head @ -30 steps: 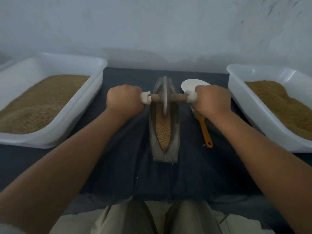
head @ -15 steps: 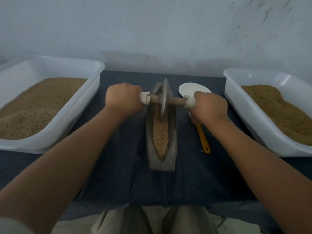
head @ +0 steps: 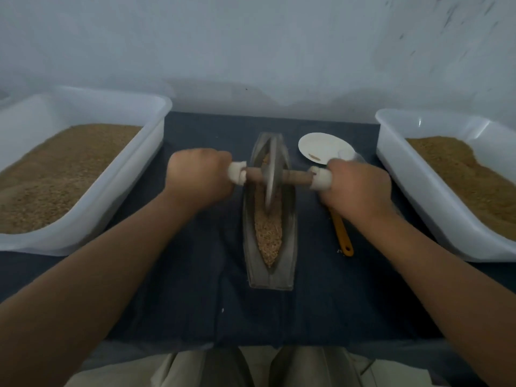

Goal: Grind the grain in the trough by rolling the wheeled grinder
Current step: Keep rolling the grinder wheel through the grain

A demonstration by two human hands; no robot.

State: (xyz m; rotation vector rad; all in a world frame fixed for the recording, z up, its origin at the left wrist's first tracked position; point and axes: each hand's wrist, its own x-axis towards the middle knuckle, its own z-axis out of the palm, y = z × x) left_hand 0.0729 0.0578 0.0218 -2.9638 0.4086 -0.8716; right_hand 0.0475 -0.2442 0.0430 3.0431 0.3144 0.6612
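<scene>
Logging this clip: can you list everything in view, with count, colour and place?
trough: 1, grey, centre of the cloth, lengthwise
grain: 1 heap, tan, inside the trough
wheeled grinder: 1, grey disc on a brown axle with white grips, standing in the trough
left tub: 1, white, left side, filled with tan grain
right tub: 1, white, right side, filled with browner grain
plate: 1, white, right of the trough's far end
orange-handled tool: 1, right of the trough, its head hidden
cloth: 1, dark blue, under everything
trousers: beige, bottom edge
left hand: grips the left grip
right hand: grips the right grip
</scene>
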